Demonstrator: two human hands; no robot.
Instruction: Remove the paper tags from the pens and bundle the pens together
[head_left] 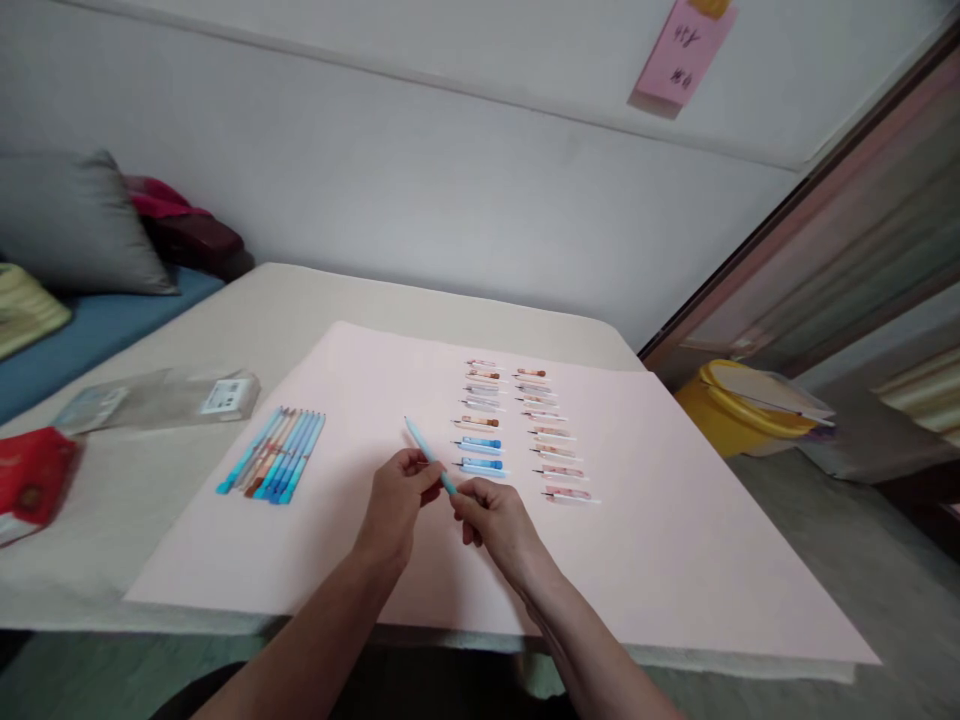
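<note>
Between my two hands is a light blue pen (421, 440), tilted with its tip up and to the left. The fingers of my left hand (401, 495) pinch it around the middle. My right hand (491, 515) grips its lower right end, which the fingers partly cover. To the left, a row of assembled pens (281, 455) in blue, brown and beige lies side by side on the pink sheet (660, 560). Beyond and right of my hands lie two columns of small pen parts, among them blue barrel pieces (480, 443) with thin refills and pinkish ones (568, 494).
Clear plastic packaging (161, 398) and a red packet (34, 480) rest on the table's left side. A yellow bin (720, 410) stands on the floor at the right. A grey cushion (75, 220) sits on a blue seat at the far left. The wall borders the table's back edge.
</note>
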